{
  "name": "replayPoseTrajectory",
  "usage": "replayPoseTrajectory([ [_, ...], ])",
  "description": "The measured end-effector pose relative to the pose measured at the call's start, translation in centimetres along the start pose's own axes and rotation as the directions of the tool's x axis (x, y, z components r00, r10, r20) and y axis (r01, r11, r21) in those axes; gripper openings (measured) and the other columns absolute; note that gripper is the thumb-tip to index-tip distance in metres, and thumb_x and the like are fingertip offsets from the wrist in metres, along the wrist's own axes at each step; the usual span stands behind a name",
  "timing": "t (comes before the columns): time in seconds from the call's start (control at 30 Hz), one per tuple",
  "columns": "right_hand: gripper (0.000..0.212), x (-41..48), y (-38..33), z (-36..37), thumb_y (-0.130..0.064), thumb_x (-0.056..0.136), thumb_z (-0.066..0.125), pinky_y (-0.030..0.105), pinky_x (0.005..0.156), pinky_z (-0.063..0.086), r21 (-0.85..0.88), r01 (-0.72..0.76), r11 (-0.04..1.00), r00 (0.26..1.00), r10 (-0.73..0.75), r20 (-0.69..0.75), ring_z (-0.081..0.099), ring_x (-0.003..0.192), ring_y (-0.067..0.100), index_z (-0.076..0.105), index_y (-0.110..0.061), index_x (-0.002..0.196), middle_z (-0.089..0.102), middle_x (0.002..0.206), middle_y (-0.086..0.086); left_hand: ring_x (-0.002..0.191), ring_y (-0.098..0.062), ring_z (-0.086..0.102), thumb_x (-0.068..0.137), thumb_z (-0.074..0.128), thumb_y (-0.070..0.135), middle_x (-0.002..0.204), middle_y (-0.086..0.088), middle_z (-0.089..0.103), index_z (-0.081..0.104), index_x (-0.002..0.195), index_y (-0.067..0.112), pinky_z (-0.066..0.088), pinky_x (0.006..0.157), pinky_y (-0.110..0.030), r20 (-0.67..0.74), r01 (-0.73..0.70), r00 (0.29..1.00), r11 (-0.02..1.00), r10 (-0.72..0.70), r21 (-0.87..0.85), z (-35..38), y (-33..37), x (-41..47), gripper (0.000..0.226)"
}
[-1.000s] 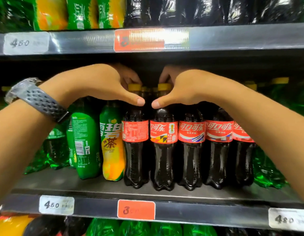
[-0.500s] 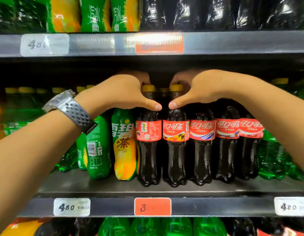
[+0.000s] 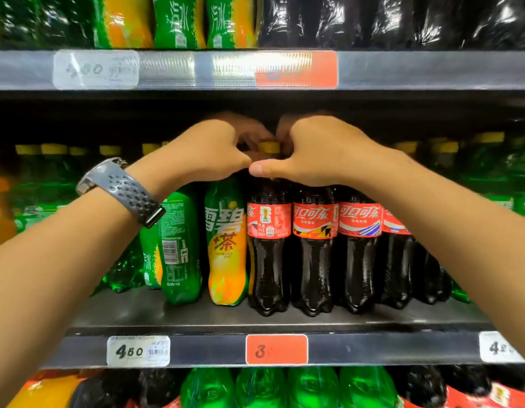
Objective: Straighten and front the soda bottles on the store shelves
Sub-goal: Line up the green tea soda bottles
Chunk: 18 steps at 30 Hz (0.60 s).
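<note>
Store shelves (image 3: 167, 315) carry a front row of cola bottles (image 3: 314, 260); left hand (image 3: 202, 154) and right hand (image 3: 323, 151) curl their grip round the capped necks, apparently mid-straightening. Next, likely: twisting the leftmost label to face front.

Above the orange tag (image 3: 276, 349), the cola bottles (image 3: 314, 266) are near-black with red labels (image 3: 314, 220) in white script; a cap (image 3: 268, 147) is yellow. Up-left of the tag stand a green-to-orange bottle (image 3: 226, 260) and a green bottle (image 3: 180, 269) with a white barcode patch. Left of the orange tag, a white tag (image 3: 138, 351) bears black digits. The strap (image 3: 128, 189) is grey and dimpled.
</note>
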State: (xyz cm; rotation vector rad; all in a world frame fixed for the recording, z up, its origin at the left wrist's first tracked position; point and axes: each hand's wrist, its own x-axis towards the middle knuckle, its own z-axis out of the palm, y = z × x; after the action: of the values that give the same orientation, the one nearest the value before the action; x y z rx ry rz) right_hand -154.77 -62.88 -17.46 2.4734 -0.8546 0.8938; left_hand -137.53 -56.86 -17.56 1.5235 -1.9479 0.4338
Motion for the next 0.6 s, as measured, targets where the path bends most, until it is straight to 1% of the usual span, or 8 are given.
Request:
replayPoseTrajectory([
  [0.07, 0.068, 0.6, -0.6, 0.6, -0.084, 0.061, 0.054, 0.029, 0.050, 0.035, -0.039, -0.025, 0.999, 0.999, 0.026, 0.019, 0.048, 0.062, 0.013, 0.045, -0.021, 0.082, 0.045, 0.067, -0.010, 0.085, -0.002, 0.064, 0.079, 0.072, 0.023, 0.098, 0.013, 0.070, 0.066, 0.109, 0.036, 0.046, 0.072, -0.008, -0.025, 0.017, 1.000, 1.000, -0.017, -0.003, 0.0, 0.0, 0.1, 0.033],
  [0.13, 0.069, 1.1, -0.8, 1.0, -0.082, 0.059, 0.059, 0.029, 0.051, 0.036, -0.035, -0.030, 0.999, 0.996, 0.033, 0.080, 0.046, 0.064, 0.012, 0.042, -0.024, 0.093, 0.043, 0.070, -0.011, 0.078, 0.008, 0.061, 0.081, 0.073, 0.029, 0.093, 0.016, 0.068, 0.067, 0.108, 0.033, 0.041, 0.065, -0.001, -0.028, 0.016, 0.999, 0.999, -0.017, -0.034, 0.0, 0.2, -0.1, 0.028],
  [0.23, 0.069, 1.7, -0.6, 0.9, -0.078, 0.060, 0.064, 0.028, 0.048, 0.034, -0.023, -0.022, 0.999, 0.989, 0.026, 0.147, 0.049, 0.062, 0.011, 0.049, -0.019, 0.093, 0.050, 0.071, -0.006, 0.091, 0.004, 0.061, 0.084, 0.069, 0.034, 0.104, 0.017, 0.068, 0.065, 0.115, 0.032, 0.045, 0.079, -0.012, -0.074, 0.048, 0.996, 0.998, -0.050, -0.030, -0.3, -0.3, -0.6, 0.031],
  [0.3, 0.067, 1.9, -0.6, 0.6, -0.077, 0.062, 0.065, 0.027, 0.048, 0.033, -0.034, -0.014, 0.999, 0.980, 0.020, 0.198, 0.049, 0.063, 0.012, 0.052, -0.018, 0.092, 0.052, 0.072, -0.004, 0.100, -0.003, 0.059, 0.088, 0.064, 0.037, 0.111, 0.016, 0.066, 0.062, 0.119, 0.033, 0.040, 0.079, -0.016, -0.139, 0.098, 0.986, 0.993, -0.087, 0.073, -0.9, -1.0, -1.2, 0.031],
  [0.37, 0.065, 2.1, -0.7, 0.1, -0.075, 0.064, 0.064, 0.026, 0.048, 0.030, -0.041, 0.007, 0.999, 0.970, 0.003, 0.242, 0.046, 0.062, 0.009, 0.052, -0.018, 0.092, 0.049, 0.071, -0.006, 0.094, -0.013, 0.058, 0.090, 0.060, 0.038, 0.109, 0.009, 0.066, 0.061, 0.118, 0.036, 0.036, 0.075, -0.021, -0.187, 0.156, 0.975, 0.968, -0.120, 0.195, -1.6, -1.9, -1.8, 0.028],
  [0.43, 0.066, 2.2, -0.7, -0.3, -0.074, 0.066, 0.064, 0.024, 0.048, 0.028, -0.039, 0.015, 0.999, 0.961, -0.004, 0.276, 0.044, 0.062, 0.008, 0.052, -0.019, 0.100, 0.046, 0.072, -0.010, 0.090, -0.018, 0.058, 0.091, 0.059, 0.039, 0.107, 0.004, 0.067, 0.060, 0.118, 0.037, 0.036, 0.074, -0.023, -0.192, 0.209, 0.968, 0.946, -0.164, 0.246, -2.4, -2.9, -2.4, 0.027],
  [0.53, 0.083, 2.2, -0.4, -0.8, -0.074, 0.067, 0.062, 0.024, 0.056, 0.030, -0.050, 0.026, 0.998, 0.948, -0.009, 0.318, 0.043, 0.079, 0.013, 0.047, -0.021, 0.130, 0.054, 0.094, -0.007, 0.093, -0.012, 0.056, 0.091, 0.059, 0.040, 0.112, 0.010, 0.064, 0.059, 0.122, 0.035, 0.035, 0.078, -0.020, -0.146, 0.268, 0.960, 0.936, -0.239, 0.228, -3.4, -4.3, -3.2, 0.032],
  [0.6, 0.089, 2.2, -0.4, -1.0, -0.075, 0.066, 0.062, 0.026, 0.069, 0.031, -0.065, 0.033, 0.997, 0.944, -0.010, 0.330, 0.041, 0.087, 0.013, 0.042, -0.024, 0.137, 0.057, 0.113, -0.002, 0.088, -0.009, 0.053, 0.089, 0.060, 0.043, 0.104, 0.015, 0.059, 0.058, 0.123, 0.037, 0.034, 0.076, -0.020, -0.106, 0.287, 0.957, 0.931, -0.269, 0.226, -3.8, -5.2, -3.7, 0.035],
])
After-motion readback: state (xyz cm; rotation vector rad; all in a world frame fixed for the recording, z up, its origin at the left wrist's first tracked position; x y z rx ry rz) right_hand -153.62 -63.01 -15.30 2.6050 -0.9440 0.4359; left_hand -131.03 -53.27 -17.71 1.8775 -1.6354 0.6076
